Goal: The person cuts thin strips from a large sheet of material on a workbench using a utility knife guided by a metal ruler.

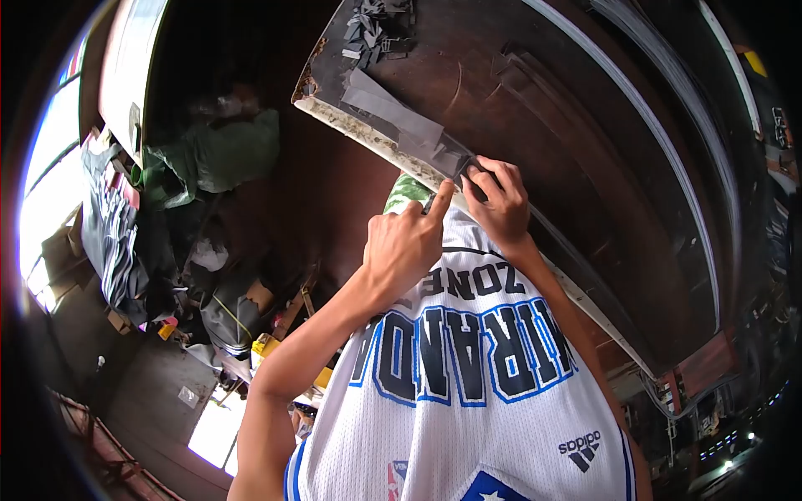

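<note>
Near the table's pale, worn edge [368,132], my left hand [405,246] has its index finger stretched to the end of a dark strip [451,160]. Its other fingers are curled round a small dark object [428,203] that I cannot make out. Thumb and fingers of my right hand [499,200] pinch the right end of the strip, at the edge. Grey flat pieces [393,113] lie along the edge, left of the strip. How far the strip runs under my fingers is hidden.
A pile of small dark scraps [372,29] lies at the table's far left corner. Long pale strips [643,100] curve along the right side. On the left are a green bag [225,154], a stack of dark sheets [115,225] and floor clutter. A hanging cable [681,413] is at lower right.
</note>
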Demonstrator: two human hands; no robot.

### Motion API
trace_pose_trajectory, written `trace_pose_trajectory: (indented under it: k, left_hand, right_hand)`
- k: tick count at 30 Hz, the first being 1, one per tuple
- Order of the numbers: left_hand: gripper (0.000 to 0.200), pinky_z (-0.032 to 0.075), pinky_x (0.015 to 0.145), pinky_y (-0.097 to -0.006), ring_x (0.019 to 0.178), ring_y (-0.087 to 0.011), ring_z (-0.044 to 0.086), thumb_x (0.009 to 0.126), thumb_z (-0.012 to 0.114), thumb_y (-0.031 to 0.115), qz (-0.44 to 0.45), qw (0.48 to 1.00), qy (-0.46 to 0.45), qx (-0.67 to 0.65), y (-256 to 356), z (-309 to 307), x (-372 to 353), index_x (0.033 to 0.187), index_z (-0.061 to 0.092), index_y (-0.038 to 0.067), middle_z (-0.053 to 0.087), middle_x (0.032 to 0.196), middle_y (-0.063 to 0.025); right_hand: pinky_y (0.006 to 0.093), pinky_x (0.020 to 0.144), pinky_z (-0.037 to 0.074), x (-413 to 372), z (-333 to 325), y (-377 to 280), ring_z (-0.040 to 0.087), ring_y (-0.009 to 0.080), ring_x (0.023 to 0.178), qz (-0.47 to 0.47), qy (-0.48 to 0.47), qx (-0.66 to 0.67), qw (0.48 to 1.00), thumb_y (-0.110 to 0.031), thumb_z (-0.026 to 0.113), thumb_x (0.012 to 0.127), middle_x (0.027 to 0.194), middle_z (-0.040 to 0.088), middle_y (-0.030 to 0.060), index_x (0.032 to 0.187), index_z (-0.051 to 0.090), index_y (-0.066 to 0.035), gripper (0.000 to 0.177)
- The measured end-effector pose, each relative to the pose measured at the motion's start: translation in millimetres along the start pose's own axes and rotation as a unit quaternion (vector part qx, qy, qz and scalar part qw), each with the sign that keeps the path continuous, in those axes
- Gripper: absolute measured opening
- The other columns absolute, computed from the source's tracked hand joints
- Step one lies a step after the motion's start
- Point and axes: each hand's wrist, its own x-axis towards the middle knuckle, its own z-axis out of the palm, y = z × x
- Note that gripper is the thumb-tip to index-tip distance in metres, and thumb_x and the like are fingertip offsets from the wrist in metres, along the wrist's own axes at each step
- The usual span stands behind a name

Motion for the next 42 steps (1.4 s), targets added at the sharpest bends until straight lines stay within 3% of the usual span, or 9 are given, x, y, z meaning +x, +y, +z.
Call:
trace_pose_trajectory:
  k: [13,14,19,23,27,30,34,37,42]
  left_hand:
    - [0.058,0.05,0.047,-0.0412,0.052,-0.0319,0.064,0.083,0.061,0.009,-0.037,0.986,-0.138,0.087,19.7,-24.2,21.5,0.14,0.049,0.012,0.064,0.066,-0.0155]
    - [0.069,0.054,0.054,-0.0454,0.061,-0.0373,0.068,0.08,0.056,0.009,-0.057,0.975,-0.206,0.064,23.8,-29.1,24.0,0.147,0.039,0.006,0.066,0.081,-0.0234]
    - [0.071,0.056,0.057,-0.0448,0.063,-0.0371,0.069,0.081,0.056,0.01,-0.079,0.967,-0.233,0.067,33.5,-32.4,31.0,0.149,0.036,0.006,0.066,0.085,-0.024]
    - [0.071,0.056,0.055,-0.0433,0.064,-0.0342,0.069,0.083,0.054,0.011,-0.077,0.959,-0.264,0.072,33.6,-29.8,40.1,0.15,0.033,0.0,0.065,0.086,-0.0236]
    - [0.073,0.055,0.052,-0.0427,0.064,-0.0287,0.068,0.08,0.057,0.01,-0.059,0.967,-0.237,0.07,28.1,-11.3,31.8,0.148,0.035,-0.002,0.065,0.087,-0.0216]
    - [0.071,0.048,0.041,-0.034,0.045,-0.0203,0.055,0.079,0.065,0.008,0.036,0.999,-0.023,0.02,1.9,16.9,10.3,0.147,0.043,0.009,0.058,0.075,-0.0093]
    - [0.068,0.046,0.04,-0.0309,0.045,-0.0169,0.053,0.078,0.07,0.005,0.062,0.997,0.051,0.002,-25.4,58.7,-7.0,0.143,0.05,0.01,0.05,0.07,-0.005]
    - [0.077,0.05,0.051,-0.0351,0.059,-0.0215,0.058,0.079,0.063,0.005,0.068,0.997,0.04,-0.026,-31.0,70.9,-9.5,0.151,0.037,0.01,0.053,0.078,-0.0079]
    - [0.073,0.049,0.049,-0.0378,0.055,-0.0247,0.059,0.082,0.061,0.005,0.015,1.0,0.014,-0.017,-10.0,45.1,-4.6,0.15,0.038,0.015,0.056,0.078,-0.0102]
  right_hand:
    - [0.0331,0.076,0.055,-1.7,-0.2,-5.5,0.062,0.0262,0.094,0.015,-0.029,0.012,0.999,-0.005,0.071,0.077,0.109,0.065,0.0105,0.09,0.067,-0.007,0.014]
    - [0.036,0.078,0.054,-3.9,2.2,-3.2,0.063,0.0295,0.092,0.008,-0.026,0.017,0.999,-0.006,0.075,0.075,0.108,0.065,0.012,0.092,0.068,-0.003,0.018]
    - [0.0365,0.079,0.054,-5.8,-0.8,-5.0,0.063,0.0315,0.093,-0.003,-0.051,0.032,0.998,-0.006,0.073,0.077,0.109,0.065,0.0166,0.096,0.068,-0.001,0.02]
    - [0.0351,0.083,0.054,-8.9,0.1,-3.0,0.06,0.0298,0.102,0.007,-0.069,0.037,0.997,-0.003,0.07,0.067,0.116,0.062,0.0149,0.105,0.067,-0.003,0.038]
    - [0.0365,0.08,0.055,-3.6,-4.3,-5.1,0.062,0.0309,0.096,0.013,-0.054,0.042,0.998,-0.003,0.071,0.072,0.111,0.064,0.0158,0.1,0.067,-0.001,0.028]
    - [0.0359,0.077,0.055,2.1,-3.3,-5.8,0.063,0.0304,0.092,0.012,-0.025,0.049,0.998,-0.003,0.074,0.075,0.106,0.066,0.0141,0.094,0.068,-0.002,0.019]
    - [0.0356,0.076,0.055,-0.1,-1.9,-5.6,0.063,0.0293,0.091,0.02,-0.011,0.031,0.999,-0.002,0.076,0.071,0.105,0.066,0.0106,0.095,0.069,-0.005,0.026]
    - [0.0358,0.075,0.055,1.3,-1.7,-3.8,0.063,0.029,0.09,0.014,-0.002,0.021,1.0,-0.001,0.076,0.07,0.103,0.066,0.01,0.094,0.069,-0.004,0.026]
    - [0.0356,0.075,0.054,3.6,1.9,1.1,0.064,0.0282,0.087,0.01,0.026,0.023,0.999,-0.002,0.074,0.073,0.098,0.068,0.0107,0.09,0.07,-0.004,0.018]
